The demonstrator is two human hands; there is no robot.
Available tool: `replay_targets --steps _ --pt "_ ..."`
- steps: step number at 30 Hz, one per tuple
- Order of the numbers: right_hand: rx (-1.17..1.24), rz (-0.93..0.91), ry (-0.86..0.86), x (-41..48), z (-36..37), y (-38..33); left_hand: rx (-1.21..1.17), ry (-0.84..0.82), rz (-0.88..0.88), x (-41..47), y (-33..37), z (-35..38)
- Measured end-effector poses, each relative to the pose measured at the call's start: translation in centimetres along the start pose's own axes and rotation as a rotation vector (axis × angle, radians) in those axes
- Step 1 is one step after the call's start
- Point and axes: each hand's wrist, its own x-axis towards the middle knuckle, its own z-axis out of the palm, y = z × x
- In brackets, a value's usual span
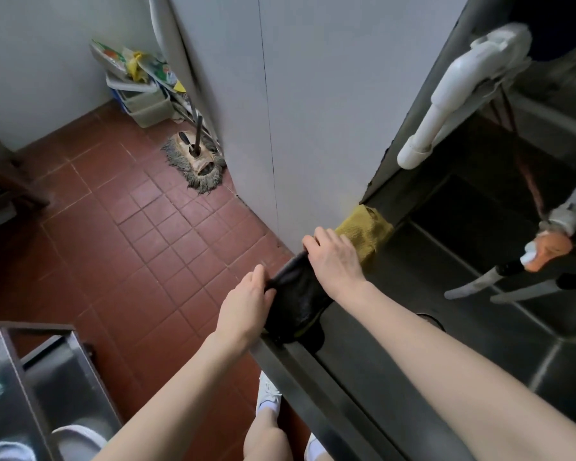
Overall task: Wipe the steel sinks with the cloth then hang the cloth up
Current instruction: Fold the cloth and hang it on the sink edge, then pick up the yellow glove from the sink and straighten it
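Note:
A dark cloth (296, 304) lies draped over the left rim of the steel sink (499, 331). My left hand (246, 301) pinches the cloth's near left corner, on the floor side of the rim. Its far corner is gripped by my right hand (333, 261), held above the rim. A yellow cloth (366, 232) hangs over the same rim just beyond my right hand, against the white wall. The sink basin is dark, with a drain (429, 321) partly hidden by my right forearm.
A white pipe tap (443, 104) reaches over the sink. Knives (479, 284) hang at the right. A mop (197, 161) and bins (143, 101) stand on the red tile floor by the wall. A steel trolley (47, 377) sits at lower left.

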Motion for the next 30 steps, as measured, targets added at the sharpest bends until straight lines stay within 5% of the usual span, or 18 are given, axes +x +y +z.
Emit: replay_targets --steps 8,15,22,30 --pt "0.104 0.074 -0.073 -0.7 2.1 -1.3 0.253 -0.200 0.194 2.8 -2.7 -0.5" --pt "0.130 0.091 -0.067 -6.3 -0.6 -0.2 0.392 0.004 0.445 3.0 -2.0 -1.7" --pt "0.093 0.560 -0.277 -21.2 -6.9 4.6 0.424 -0.088 0.728 -0.3 6.7 0.2" --pt "0.181 0.957 -0.115 -43.1 -12.8 6.4 0.523 -0.243 0.918 -12.7 21.2 8.5"
